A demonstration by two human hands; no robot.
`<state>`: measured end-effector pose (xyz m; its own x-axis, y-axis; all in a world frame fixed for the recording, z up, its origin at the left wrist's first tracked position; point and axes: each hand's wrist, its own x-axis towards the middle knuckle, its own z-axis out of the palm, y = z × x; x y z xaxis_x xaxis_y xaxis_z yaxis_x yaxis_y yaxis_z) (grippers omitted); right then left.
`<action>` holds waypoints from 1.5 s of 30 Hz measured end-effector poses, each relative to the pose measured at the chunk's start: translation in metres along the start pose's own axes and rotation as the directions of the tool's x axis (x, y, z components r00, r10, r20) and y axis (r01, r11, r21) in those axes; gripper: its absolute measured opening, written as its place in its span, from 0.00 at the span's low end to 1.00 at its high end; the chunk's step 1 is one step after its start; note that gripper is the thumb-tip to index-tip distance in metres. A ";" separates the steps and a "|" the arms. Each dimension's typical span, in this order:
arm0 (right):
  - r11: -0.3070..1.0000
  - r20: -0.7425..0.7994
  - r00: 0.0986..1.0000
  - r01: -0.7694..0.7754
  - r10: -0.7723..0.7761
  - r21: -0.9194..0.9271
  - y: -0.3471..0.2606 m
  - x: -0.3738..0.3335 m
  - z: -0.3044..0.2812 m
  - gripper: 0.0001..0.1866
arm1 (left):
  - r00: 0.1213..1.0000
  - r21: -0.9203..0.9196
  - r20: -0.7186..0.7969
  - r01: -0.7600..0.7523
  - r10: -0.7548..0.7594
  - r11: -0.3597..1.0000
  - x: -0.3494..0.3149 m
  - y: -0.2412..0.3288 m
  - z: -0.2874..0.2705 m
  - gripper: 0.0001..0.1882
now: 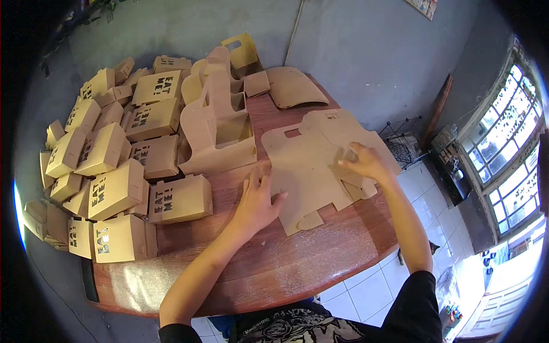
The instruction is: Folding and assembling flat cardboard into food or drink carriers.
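Observation:
Flat die-cut cardboard blanks (300,166) with handle slots and tabs lie on the wooden table (297,257), overlapping one another. My left hand (257,201) rests at their left edge, fingers stretched out and thumb spread toward the cardboard. Over the right part of the blanks is my right hand (370,164), its thumb and fingers apart and touching or just above the surface. Neither hand grips anything that I can see. Beyond my left hand stand folded cardboard carriers (220,128) with curved sides and open compartments.
A large pile of closed brown cardboard boxes (117,188) with dark print fills the table's left side. Farther back are a curved cardboard sheet (294,87) and a small cardboard piece (256,83). Grey wall lies behind; a black wire rack (403,146) stands past the right edge.

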<state>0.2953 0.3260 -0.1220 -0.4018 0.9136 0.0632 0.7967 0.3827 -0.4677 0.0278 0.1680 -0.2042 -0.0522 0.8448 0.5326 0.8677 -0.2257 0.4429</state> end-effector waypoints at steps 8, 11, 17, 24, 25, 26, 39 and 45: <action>0.992 -0.096 0.989 -0.120 0.115 -0.042 -0.007 -0.026 0.016 0.47 | 0.884 -0.021 0.275 0.398 -0.377 0.917 0.022 0.017 -0.005 0.35; 0.901 0.019 0.979 -0.194 0.203 0.387 -0.009 -0.030 -0.011 0.37 | 0.869 -0.055 0.279 0.440 -0.409 0.896 0.018 0.013 -0.006 0.33; 0.358 0.112 0.993 -0.118 0.039 0.926 -0.019 -0.046 -0.057 0.22 | 0.870 -0.509 0.405 0.470 -0.281 0.721 0.017 0.004 -0.040 0.27; 0.990 -0.445 0.885 -0.117 0.140 0.081 0.142 0.019 -0.039 0.36 | 0.810 -0.711 0.582 0.552 -0.074 0.436 -0.011 0.010 -0.098 0.23; 0.965 -0.432 0.869 -0.261 0.240 0.010 0.186 0.022 -0.040 0.37 | 0.763 -0.655 0.645 0.580 -0.041 0.484 -0.014 0.010 -0.098 0.23; 0.925 -0.412 0.851 -0.377 0.327 -0.044 0.204 0.028 -0.035 0.39 | 0.764 -0.653 0.644 0.576 -0.041 0.491 -0.020 0.007 -0.106 0.23; 0.993 -0.485 0.869 -0.116 0.098 -0.007 0.126 0.006 -0.057 0.27 | 0.722 -0.522 0.675 0.615 -0.154 0.591 -0.073 -0.016 -0.124 0.23; 0.866 -0.390 0.894 0.003 0.222 0.500 0.107 -0.004 -0.077 0.23 | 0.738 -0.581 0.658 0.622 -0.147 0.525 -0.080 -0.022 -0.122 0.22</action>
<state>0.4166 0.3740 -0.1043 -0.0067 0.9551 0.2963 0.4630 0.2656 -0.8456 -0.0476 0.0464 -0.1685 0.1595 0.9763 -0.1464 0.1359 0.1252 0.9828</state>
